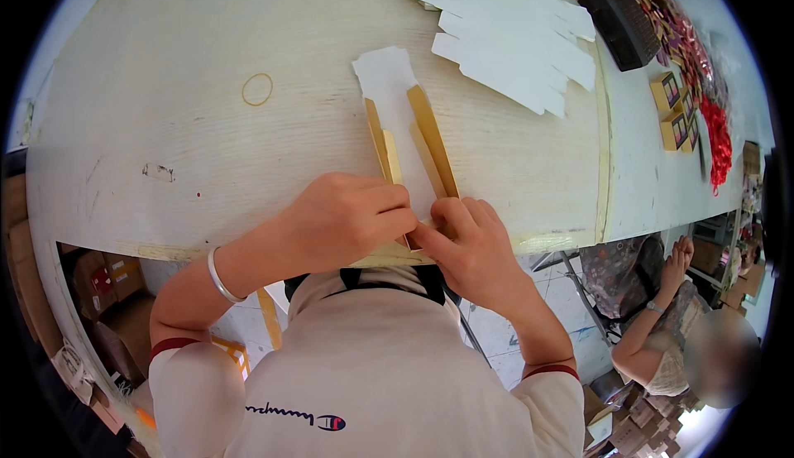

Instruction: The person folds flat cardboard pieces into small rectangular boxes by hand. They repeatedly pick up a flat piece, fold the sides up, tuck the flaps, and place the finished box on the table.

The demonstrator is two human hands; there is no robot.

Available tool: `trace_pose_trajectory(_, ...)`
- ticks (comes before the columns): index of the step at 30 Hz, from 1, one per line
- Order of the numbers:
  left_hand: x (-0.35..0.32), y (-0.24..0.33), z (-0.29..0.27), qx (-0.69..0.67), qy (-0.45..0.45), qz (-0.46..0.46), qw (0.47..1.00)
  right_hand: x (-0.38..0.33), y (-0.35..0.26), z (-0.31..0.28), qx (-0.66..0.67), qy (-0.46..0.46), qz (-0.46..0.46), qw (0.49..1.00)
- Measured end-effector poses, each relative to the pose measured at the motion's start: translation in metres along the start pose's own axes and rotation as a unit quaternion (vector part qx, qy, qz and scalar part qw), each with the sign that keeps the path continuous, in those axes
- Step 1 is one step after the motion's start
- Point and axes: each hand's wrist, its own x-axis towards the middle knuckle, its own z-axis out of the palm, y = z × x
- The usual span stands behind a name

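Note:
A partly folded cardboard box (403, 102), white inside and gold outside, lies lengthwise on the table at its front edge. Its two long sides stand up, and the far end flap lies flat. My left hand (351, 216) grips the near end from the left, fingers bent and pressed together. From the right, my right hand (471, 247) pinches the same end, thumb pointing inward. The two hands almost meet at the near corner, and they hide most of that end's folds.
Flat white box blanks (513, 36) are stacked at the far right. A rubber band (257, 89) lies on the left of the table (124, 160). Beyond a taped seam are a black bin (620, 23), small gold boxes (676, 119) and red ribbon (716, 148). Another person's arm (662, 292) shows at right.

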Motion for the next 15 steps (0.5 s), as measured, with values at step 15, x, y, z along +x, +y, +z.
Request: trace_pose_trajectory(15,-0.008,0.012,0.015,-0.014,0.012,-0.105,0.994,0.017,0.013,-0.012,0.063,-0.046,0.004,0.997)
